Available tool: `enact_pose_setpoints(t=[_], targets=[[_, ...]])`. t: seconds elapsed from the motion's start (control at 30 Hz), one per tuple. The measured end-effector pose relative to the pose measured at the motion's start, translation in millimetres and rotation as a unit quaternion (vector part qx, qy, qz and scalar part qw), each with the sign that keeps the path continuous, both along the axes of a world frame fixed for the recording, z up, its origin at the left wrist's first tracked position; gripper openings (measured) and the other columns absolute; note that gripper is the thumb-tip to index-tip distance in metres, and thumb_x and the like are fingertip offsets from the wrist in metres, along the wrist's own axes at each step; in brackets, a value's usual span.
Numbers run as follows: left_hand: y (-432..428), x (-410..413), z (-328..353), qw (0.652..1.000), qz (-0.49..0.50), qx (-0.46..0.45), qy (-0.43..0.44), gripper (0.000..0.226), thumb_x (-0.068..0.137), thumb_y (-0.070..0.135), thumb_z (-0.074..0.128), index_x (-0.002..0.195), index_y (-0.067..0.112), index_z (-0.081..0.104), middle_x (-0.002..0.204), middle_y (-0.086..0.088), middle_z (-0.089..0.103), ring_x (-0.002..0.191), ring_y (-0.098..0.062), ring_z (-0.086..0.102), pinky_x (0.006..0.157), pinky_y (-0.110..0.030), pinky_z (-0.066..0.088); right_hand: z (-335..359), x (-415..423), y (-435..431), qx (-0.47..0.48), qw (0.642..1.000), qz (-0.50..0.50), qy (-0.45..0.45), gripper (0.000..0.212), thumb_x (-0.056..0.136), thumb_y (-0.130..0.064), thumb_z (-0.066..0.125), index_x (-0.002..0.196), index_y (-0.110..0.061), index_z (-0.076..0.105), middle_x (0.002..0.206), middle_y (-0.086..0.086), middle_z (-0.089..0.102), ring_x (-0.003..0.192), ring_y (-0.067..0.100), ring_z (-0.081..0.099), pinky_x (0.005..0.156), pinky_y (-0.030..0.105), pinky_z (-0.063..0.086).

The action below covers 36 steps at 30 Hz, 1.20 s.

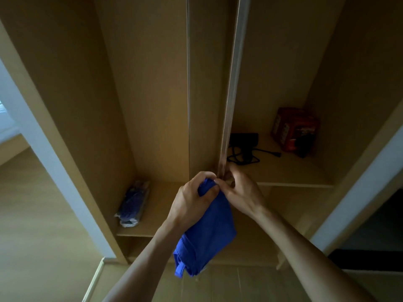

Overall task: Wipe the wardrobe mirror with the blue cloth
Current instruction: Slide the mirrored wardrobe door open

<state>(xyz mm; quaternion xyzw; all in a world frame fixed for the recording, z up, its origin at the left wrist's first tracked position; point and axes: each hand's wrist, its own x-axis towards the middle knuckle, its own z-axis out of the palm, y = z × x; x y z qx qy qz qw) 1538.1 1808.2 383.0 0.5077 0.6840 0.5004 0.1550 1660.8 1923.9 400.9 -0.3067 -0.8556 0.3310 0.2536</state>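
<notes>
Gripping cloth (209, 232) in curled left hand (192, 203), right hand (242, 192) fingers curling round door edge (231, 94), left shelf (161, 205) holding wrapped bundle (133, 203), right shelf (283, 171) holding box (294, 131), cable (244, 153)

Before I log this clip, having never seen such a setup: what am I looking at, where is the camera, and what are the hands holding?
There is no machine here: a person works bare-handed. The single picture comes from a wide-angle camera on their head, looking forward and down into an open wooden wardrobe. The left hand grips a bunched blue cloth, most of which hangs below the fist. The right hand curls its fingers round the thin door edge, seen side-on, so no mirror face shows. On the right shelf lie a red box and a black cable. On the lower left shelf lies a plastic-wrapped packet.
</notes>
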Motion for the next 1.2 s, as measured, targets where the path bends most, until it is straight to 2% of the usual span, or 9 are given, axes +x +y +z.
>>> enact_pose_setpoints(t=[0.13,0.27,0.47,0.53,0.6,0.67,0.8,0.97,1.2], targets=[[13,10,0,1.000,-0.003,-0.014,-0.002,0.015,0.102,0.036,0.061,0.116,0.041,0.064,0.101,0.021,0.070,0.094,0.009,0.064,0.072,-0.007,0.049,-3,8,9,0.005,1.000,-0.024,-0.011,0.024,0.099,-0.039,0.056,0.120,-0.028,0.055,0.105,-0.012,0.065,0.094,0.008,0.062,0.081,0.032,0.054],[29,22,-3,1.000,-0.001,-0.014,0.004,0.020,0.102,0.039,0.061,0.121,0.042,0.064,0.108,0.019,0.070,0.097,0.009,0.064,0.074,-0.008,0.051,-4,16,22,0.008,0.999,-0.041,-0.013,0.031,0.101,-0.037,0.054,0.131,-0.034,0.049,0.107,-0.018,0.058,0.095,0.002,0.055,0.076,0.021,0.045],[51,34,-5,0.999,-0.008,-0.033,0.030,0.028,0.102,0.036,0.060,0.129,0.043,0.061,0.114,0.014,0.071,0.099,-0.001,0.067,0.083,-0.023,0.059,-8,27,45,0.019,0.998,-0.059,-0.026,0.018,0.103,-0.035,0.049,0.119,-0.028,0.052,0.103,-0.013,0.060,0.099,0.016,0.063,0.074,0.030,0.047],[59,39,-3,0.999,-0.011,-0.034,0.032,0.027,0.103,0.034,0.060,0.129,0.042,0.061,0.114,0.013,0.072,0.095,-0.001,0.067,0.078,-0.015,0.056,-9,30,53,0.019,0.997,-0.063,-0.038,0.020,0.104,-0.036,0.047,0.120,-0.026,0.053,0.102,-0.012,0.059,0.100,0.018,0.063,0.073,0.030,0.047],[67,42,-2,0.999,-0.019,-0.040,0.028,0.026,0.104,0.033,0.059,0.128,0.044,0.060,0.113,0.015,0.071,0.090,0.003,0.064,0.071,-0.008,0.052,-10,33,61,0.012,0.997,-0.067,-0.046,0.025,0.104,-0.038,0.045,0.123,-0.024,0.053,0.101,-0.012,0.058,0.100,0.017,0.062,0.067,0.023,0.044],[75,45,-2,0.998,-0.027,-0.050,0.020,0.026,0.104,0.036,0.057,0.128,0.047,0.059,0.114,0.015,0.069,0.093,0.000,0.065,0.075,-0.016,0.057,-10,36,68,0.002,0.996,-0.072,-0.055,0.028,0.105,-0.037,0.044,0.128,-0.024,0.052,0.100,-0.014,0.056,0.099,0.013,0.061,0.062,0.014,0.038],[87,50,0,0.997,-0.031,-0.068,0.015,0.036,0.098,0.045,0.054,0.134,0.053,0.054,0.122,0.013,0.070,0.108,-0.011,0.066,0.091,-0.041,0.059,-8,38,83,-0.030,0.996,-0.074,-0.041,0.034,0.105,-0.039,0.043,0.137,-0.031,0.048,0.125,-0.005,0.063,0.112,0.018,0.061,0.078,0.028,0.043],[100,50,3,0.996,-0.023,-0.077,0.031,0.037,0.102,0.037,0.057,0.136,0.048,0.056,0.128,0.012,0.068,0.112,-0.012,0.064,0.094,-0.038,0.056,-7,38,93,-0.056,0.994,-0.083,-0.033,0.033,0.105,-0.040,0.043,0.137,-0.037,0.047,0.128,-0.002,0.064,0.115,0.022,0.061,0.090,0.040,0.049],[97,50,6,0.997,-0.013,-0.071,0.031,0.034,0.102,0.035,0.058,0.134,0.045,0.059,0.123,0.015,0.069,0.107,-0.007,0.063,0.093,-0.030,0.054,-10,33,92,-0.045,0.995,-0.093,-0.013,0.037,0.103,-0.034,0.048,0.140,-0.032,0.047,0.131,-0.002,0.063,0.119,0.023,0.060,0.090,0.036,0.048]])
